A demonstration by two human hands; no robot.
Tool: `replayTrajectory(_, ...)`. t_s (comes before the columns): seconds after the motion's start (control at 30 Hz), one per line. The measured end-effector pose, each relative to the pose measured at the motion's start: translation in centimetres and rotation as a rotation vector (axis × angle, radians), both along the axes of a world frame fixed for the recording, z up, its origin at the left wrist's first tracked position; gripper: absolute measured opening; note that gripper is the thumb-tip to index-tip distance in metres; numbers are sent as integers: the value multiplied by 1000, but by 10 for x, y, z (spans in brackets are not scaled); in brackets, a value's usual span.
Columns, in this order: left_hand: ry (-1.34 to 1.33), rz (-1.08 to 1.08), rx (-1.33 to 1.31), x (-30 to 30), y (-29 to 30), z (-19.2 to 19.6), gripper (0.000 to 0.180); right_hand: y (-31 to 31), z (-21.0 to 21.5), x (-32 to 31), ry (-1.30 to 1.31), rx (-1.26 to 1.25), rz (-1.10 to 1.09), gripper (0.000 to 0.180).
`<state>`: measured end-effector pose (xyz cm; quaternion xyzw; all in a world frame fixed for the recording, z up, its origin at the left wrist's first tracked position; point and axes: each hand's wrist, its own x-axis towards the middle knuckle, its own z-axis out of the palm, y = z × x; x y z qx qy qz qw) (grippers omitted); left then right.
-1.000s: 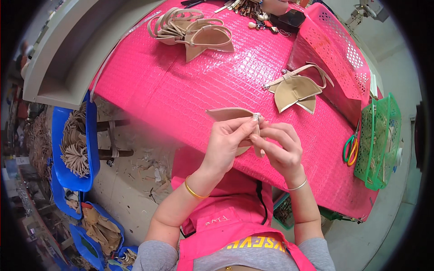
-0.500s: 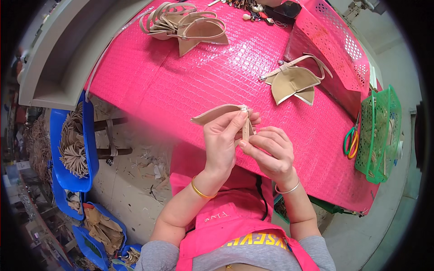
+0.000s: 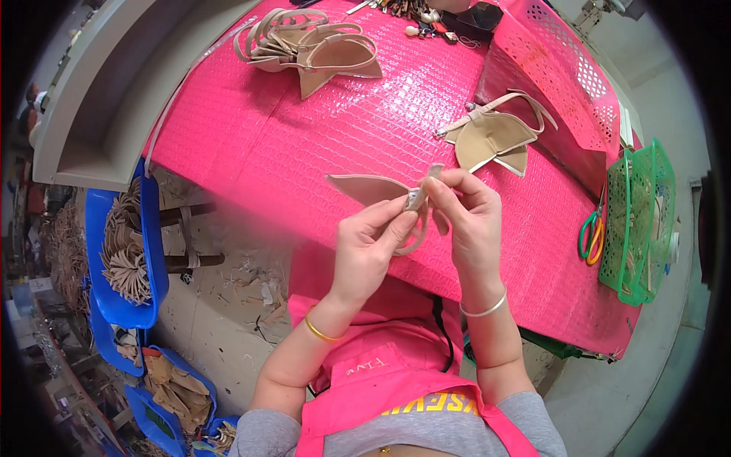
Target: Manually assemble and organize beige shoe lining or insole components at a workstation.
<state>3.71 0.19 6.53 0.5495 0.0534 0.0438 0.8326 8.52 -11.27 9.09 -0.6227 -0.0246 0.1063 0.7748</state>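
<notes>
Above the table's near edge, my left hand (image 3: 369,244) is closed on a beige shoe upper (image 3: 364,187), whose pointed panel sticks out to the left. Its thin ankle strap (image 3: 416,199) stands up between my two hands, with the loop hanging below. My right hand (image 3: 474,217) pinches this strap near its upper end, thumb and fingers pressed together. Something small and shiny, perhaps a buckle, shows at my left fingertips but is partly covered. A similar upper (image 3: 495,139) with a strap lies on the table to the right, beyond my right hand.
A pile of strapped uppers (image 3: 339,55) sits on the pink-covered table (image 3: 251,145). Right of it stand a pink perforated basket (image 3: 563,84) and a green basket (image 3: 636,228), with scissors (image 3: 591,238) between. Blue bins (image 3: 156,266) of cut pieces stand at the left.
My right hand has risen and turned upright, drawing the strap end up. My left fingers have shifted lower on the upper, and the strap now forms a loop below.
</notes>
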Motion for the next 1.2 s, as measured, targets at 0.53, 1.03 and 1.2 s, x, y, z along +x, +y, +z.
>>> replayTrajectory(0.53,-11,-86,481,19,15,-11,21,-2,-32,-14,544,523,135,14)
replayTrajectory(1.03,-228,20,920,14,13,-4,13,8,-40,26,66,50,191,14)
replayTrajectory(1.2,-520,-16,1078,52,35,-1,14,5,-31,63,-27,-118,313,16)
